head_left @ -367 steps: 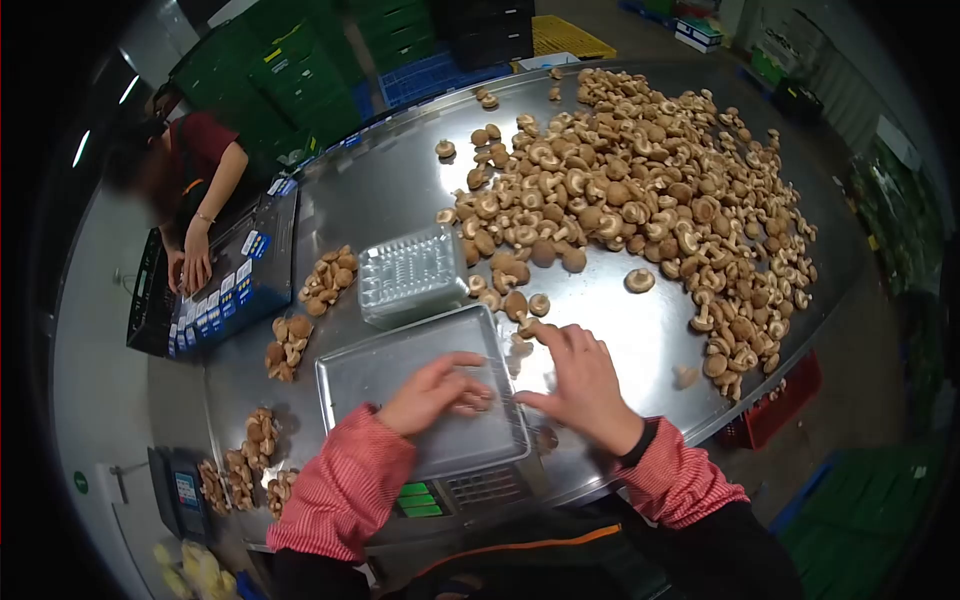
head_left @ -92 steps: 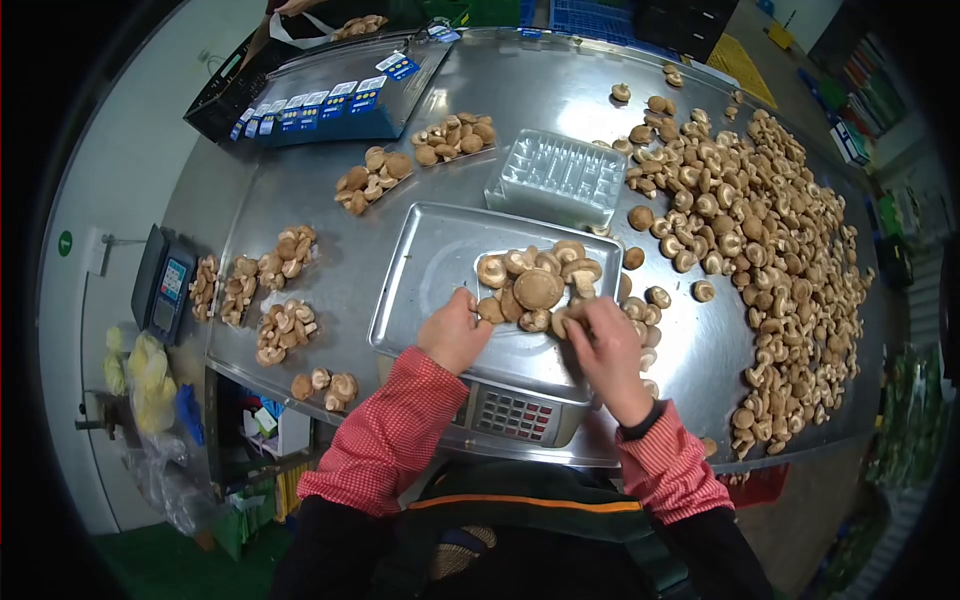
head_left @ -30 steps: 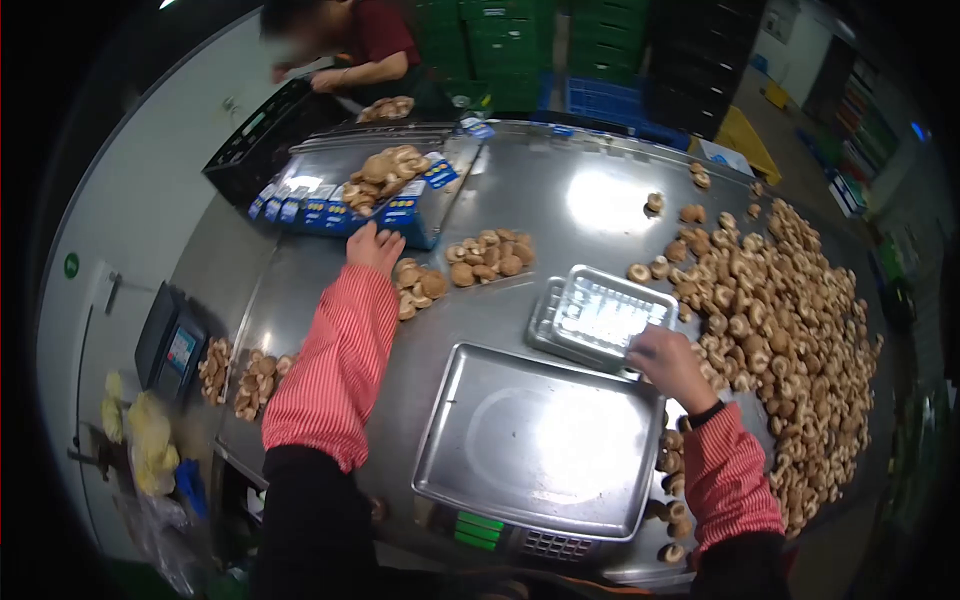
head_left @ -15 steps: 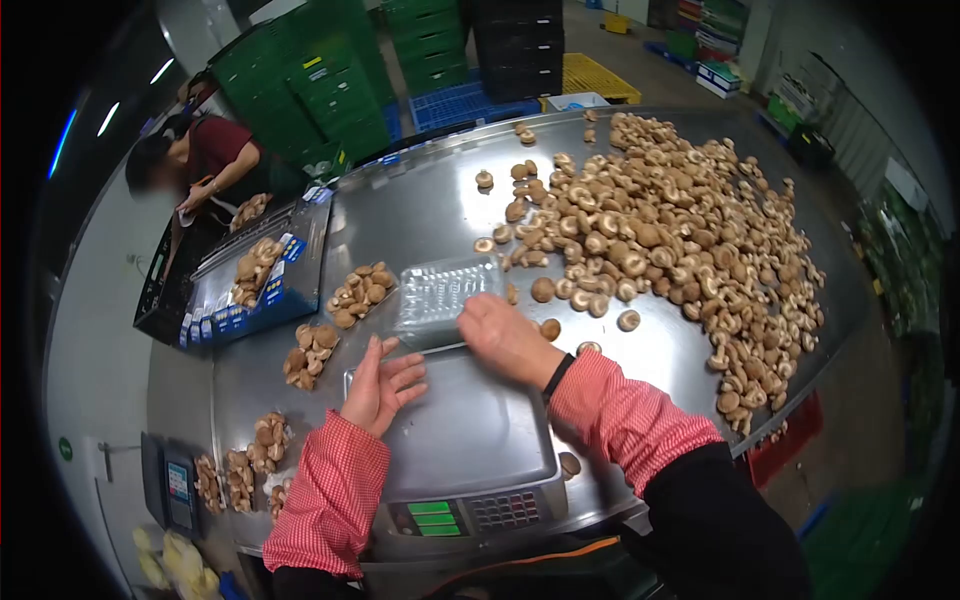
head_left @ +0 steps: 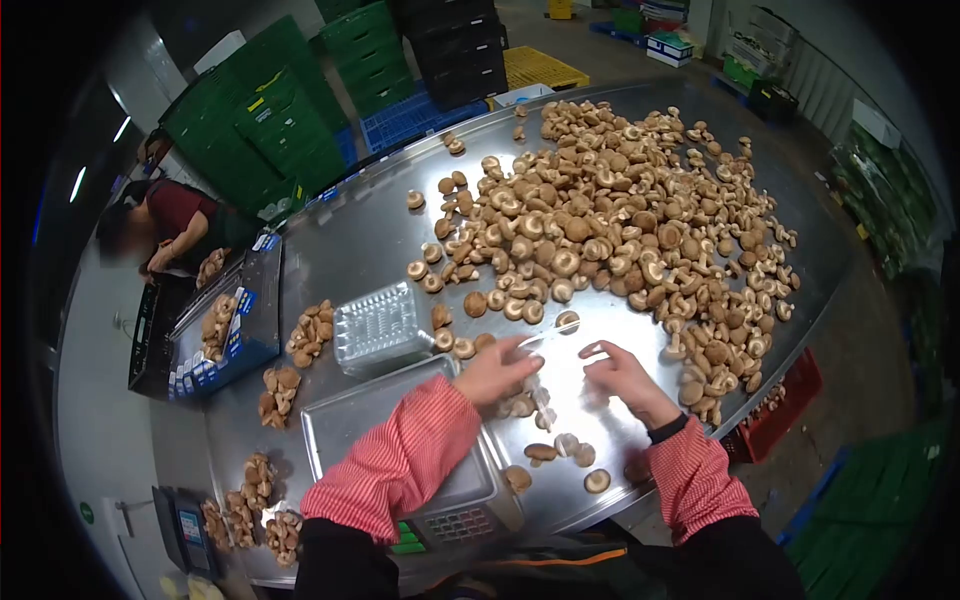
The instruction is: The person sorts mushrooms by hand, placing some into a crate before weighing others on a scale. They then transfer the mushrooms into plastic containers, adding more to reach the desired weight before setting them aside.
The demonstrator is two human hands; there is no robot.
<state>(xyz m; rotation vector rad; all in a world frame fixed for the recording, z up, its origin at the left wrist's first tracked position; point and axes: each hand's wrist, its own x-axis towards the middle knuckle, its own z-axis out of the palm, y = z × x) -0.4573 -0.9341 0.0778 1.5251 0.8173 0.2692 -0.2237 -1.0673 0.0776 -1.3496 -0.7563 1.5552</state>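
Observation:
My left hand (head_left: pixel 497 372) reaches over the right edge of the scale and pinches a clear plastic tray (head_left: pixel 543 385), which is tilted and hard to see against the bright metal. To its right, my right hand (head_left: pixel 628 385) has its fingers apart and slightly curled, with nothing visible in it. Stacked clear trays (head_left: pixel 378 325) lie beyond the scale (head_left: pixel 355 410). Loose mushrooms (head_left: pixel 597 481) are on the metal table below and between my hands. The large mushroom pile (head_left: pixel 620 220) spreads beyond them.
Small mushroom groups (head_left: pixel 278 395) lie left of the scale. A co-worker (head_left: pixel 180 225) stands at the far left by a dark box of trays (head_left: pixel 225 325). Green crates (head_left: pixel 265 125) are stacked behind the table (head_left: pixel 385 235). A red crate (head_left: pixel 790 400) is below its right edge.
The view has shifted right. My left hand has moved from above the scale to its right side and taken hold of a clear tray. My right hand has left the stacked trays and moved right.

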